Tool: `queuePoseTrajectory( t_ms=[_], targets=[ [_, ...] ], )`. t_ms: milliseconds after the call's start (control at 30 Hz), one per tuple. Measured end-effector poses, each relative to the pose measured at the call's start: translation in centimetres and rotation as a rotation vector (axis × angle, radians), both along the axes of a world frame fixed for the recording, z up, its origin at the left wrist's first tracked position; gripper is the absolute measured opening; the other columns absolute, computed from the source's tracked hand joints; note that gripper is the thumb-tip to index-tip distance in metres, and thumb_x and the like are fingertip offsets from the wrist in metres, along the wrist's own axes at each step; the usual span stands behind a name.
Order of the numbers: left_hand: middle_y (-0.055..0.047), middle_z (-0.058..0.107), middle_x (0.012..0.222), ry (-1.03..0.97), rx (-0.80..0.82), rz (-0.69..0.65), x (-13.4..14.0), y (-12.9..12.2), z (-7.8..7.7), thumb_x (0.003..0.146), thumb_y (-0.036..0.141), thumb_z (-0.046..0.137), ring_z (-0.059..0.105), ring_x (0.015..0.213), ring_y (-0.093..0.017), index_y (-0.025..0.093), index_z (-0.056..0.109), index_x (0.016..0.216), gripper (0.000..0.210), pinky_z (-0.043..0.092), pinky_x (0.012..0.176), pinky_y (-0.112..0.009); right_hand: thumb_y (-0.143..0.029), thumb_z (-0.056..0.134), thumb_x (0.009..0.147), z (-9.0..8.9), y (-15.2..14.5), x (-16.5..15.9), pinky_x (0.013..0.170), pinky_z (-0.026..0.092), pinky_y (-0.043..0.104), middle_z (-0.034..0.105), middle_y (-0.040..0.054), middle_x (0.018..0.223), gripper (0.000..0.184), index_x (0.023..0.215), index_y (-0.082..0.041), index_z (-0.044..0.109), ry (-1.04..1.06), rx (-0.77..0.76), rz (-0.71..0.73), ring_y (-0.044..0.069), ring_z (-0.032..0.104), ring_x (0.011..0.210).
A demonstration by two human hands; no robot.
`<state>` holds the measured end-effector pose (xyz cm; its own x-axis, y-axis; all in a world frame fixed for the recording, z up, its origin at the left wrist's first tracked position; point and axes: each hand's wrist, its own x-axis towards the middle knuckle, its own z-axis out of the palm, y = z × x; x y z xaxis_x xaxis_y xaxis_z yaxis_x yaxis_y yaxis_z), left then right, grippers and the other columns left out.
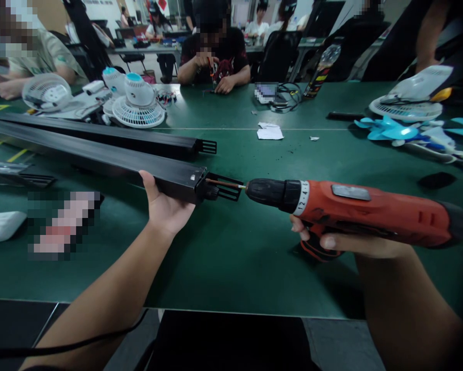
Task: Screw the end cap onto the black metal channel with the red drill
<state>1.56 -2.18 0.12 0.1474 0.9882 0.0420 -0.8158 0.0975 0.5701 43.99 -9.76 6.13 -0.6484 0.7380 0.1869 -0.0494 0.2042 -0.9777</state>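
Observation:
My left hand (167, 208) grips a long black bar (111, 157) near its right end, thumb against the near side and fingers hidden underneath. A black slotted bracket (231, 188) sticks out of that end. In my right hand (363, 245) is a red and black cordless drill (374, 208), pointing left and held by its handle. Its long thin bit (226, 183) reaches the end of the bar beside the bracket; whether it sits in a screw is too small to tell. Behind lies a second black bar (150, 138) with a similar slotted end.
White fan parts (138, 105) stand at the back left, and blue fan blades (394, 129) lie at the right. A paper scrap (270, 131) and a bottle (322, 72) are farther back. A pixelated phone-like object (67, 224) lies near my left forearm. A person (216, 56) sits opposite.

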Motion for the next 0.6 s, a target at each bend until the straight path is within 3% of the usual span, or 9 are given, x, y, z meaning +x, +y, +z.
queuePoseTrajectory(
  t_ms=[100,300,467,600],
  targets=[
    [-0.006,0.095,0.158,-0.011,0.038,-0.032,-0.54,0.31,-0.52,0.108,0.098,0.088,0.083,0.165,-0.041,0.034,0.075,0.183,0.100,0.074,0.131,-0.048,-0.034,0.096,0.121,-0.35,0.01,0.30,0.053,0.070,0.021,0.090,0.0071,0.104,0.027,0.148,-0.033,0.097,-0.005,0.000,0.015,0.017,0.080,0.067],
    [-0.007,0.095,0.159,0.004,0.052,-0.015,-0.45,0.50,-0.74,0.106,0.098,0.091,0.080,0.170,-0.042,0.035,0.077,0.182,0.099,0.074,0.131,-0.049,-0.032,0.095,0.121,-0.36,0.01,0.27,0.051,0.068,0.022,0.090,0.0089,0.115,0.027,0.149,-0.033,0.097,-0.004,0.016,0.006,0.014,0.076,0.064],
    [-0.009,0.094,0.160,0.019,0.055,0.036,-0.11,0.43,-0.70,0.109,0.097,0.088,0.075,0.175,-0.044,0.034,0.076,0.182,0.098,0.071,0.135,-0.051,-0.033,0.095,0.122,0.07,0.09,0.15,0.053,0.068,0.021,0.086,0.0058,0.104,0.022,0.143,-0.033,0.097,-0.030,-0.022,0.027,0.015,0.075,0.065],
    [-0.007,0.095,0.159,-0.001,0.065,-0.022,-0.34,0.60,-0.97,0.107,0.097,0.091,0.079,0.171,-0.042,0.036,0.073,0.186,0.102,0.073,0.132,-0.049,-0.032,0.098,0.120,-0.03,0.08,0.29,0.060,0.074,0.020,0.092,0.0081,0.120,0.032,0.151,-0.040,0.098,-0.012,0.054,-0.014,0.017,0.083,0.078]
  ],
)
